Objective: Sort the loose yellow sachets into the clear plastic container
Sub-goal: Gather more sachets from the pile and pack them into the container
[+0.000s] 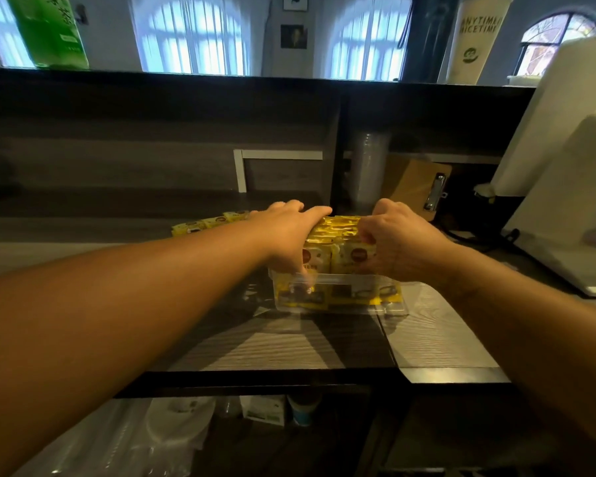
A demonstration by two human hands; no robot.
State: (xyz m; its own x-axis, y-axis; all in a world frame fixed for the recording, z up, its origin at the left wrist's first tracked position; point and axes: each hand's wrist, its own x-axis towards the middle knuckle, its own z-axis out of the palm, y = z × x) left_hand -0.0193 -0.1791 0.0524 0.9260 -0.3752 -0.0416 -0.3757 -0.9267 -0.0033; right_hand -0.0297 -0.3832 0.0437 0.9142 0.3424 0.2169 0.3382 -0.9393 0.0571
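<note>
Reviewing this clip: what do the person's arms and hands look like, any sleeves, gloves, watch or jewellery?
Both forearms are bare as far as the frame shows; no sleeve edge comes into view. The left hand and right hand wear no gloves. No watch, bracelet or wristband shows on either wrist, and no ring is visible, though the fingers are partly hidden and slightly blurred.

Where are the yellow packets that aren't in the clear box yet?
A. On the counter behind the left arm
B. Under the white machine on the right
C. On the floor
A: a few loose yellow sachets lie on the counter behind the left hand, outside the clear plastic container.
</note>
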